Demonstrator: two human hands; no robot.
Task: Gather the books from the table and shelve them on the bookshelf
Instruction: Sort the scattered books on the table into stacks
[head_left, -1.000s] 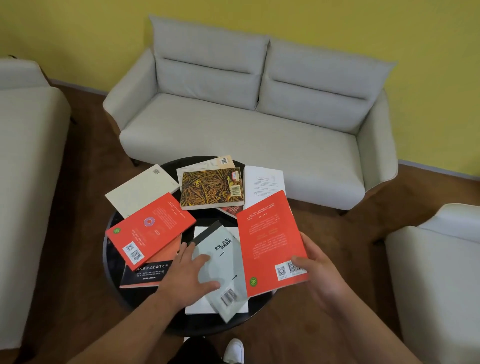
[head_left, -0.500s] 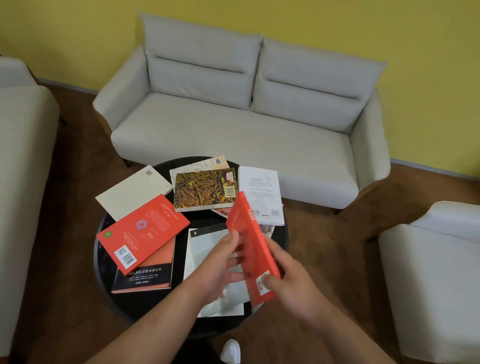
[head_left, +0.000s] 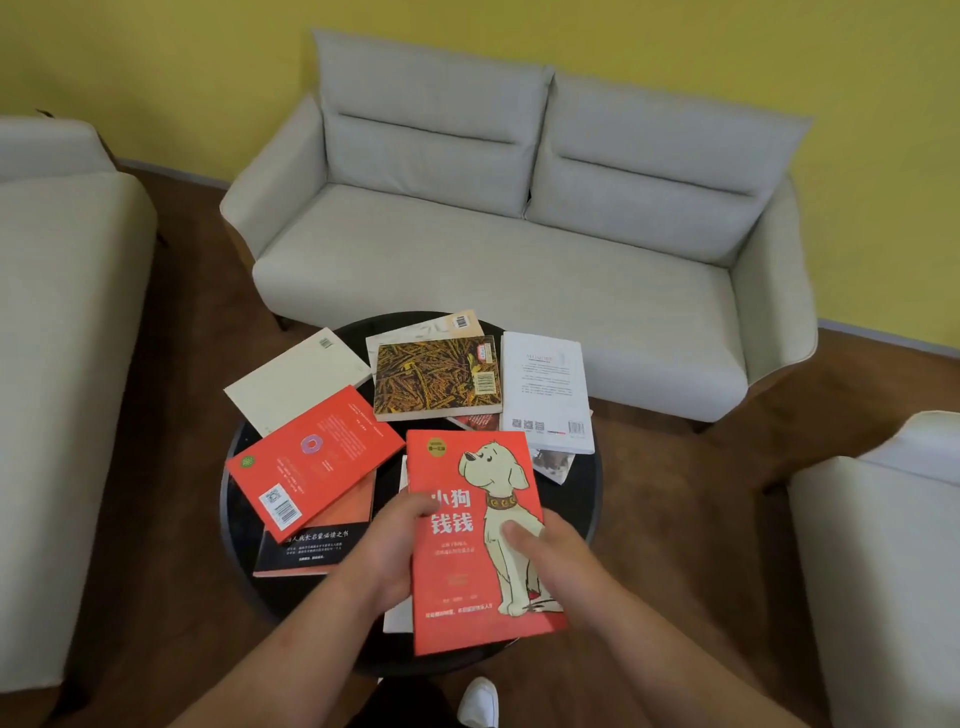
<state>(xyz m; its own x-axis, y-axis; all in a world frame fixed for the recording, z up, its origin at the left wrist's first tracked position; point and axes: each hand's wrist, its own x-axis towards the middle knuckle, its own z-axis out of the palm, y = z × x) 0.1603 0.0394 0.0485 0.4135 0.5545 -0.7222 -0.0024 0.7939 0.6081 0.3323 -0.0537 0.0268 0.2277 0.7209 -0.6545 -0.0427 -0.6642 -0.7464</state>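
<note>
Bare forearms, no sleeves in view, white shoe, possibly a sneaker

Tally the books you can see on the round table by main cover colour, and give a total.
Red or orange: 4, including the dog book held by both hands
White or cream: 5, including the cream book and the white book
Yellow-brown patterned: 1
Total: 10 visible; some are partly hidden, so the count is approximate.

The book with the dog is red, and its dog is cream. Another red book has a pink ring on it. One book has a yellow and brown stick pattern. The table is black, the sofa grey, the wall yellow.
</note>
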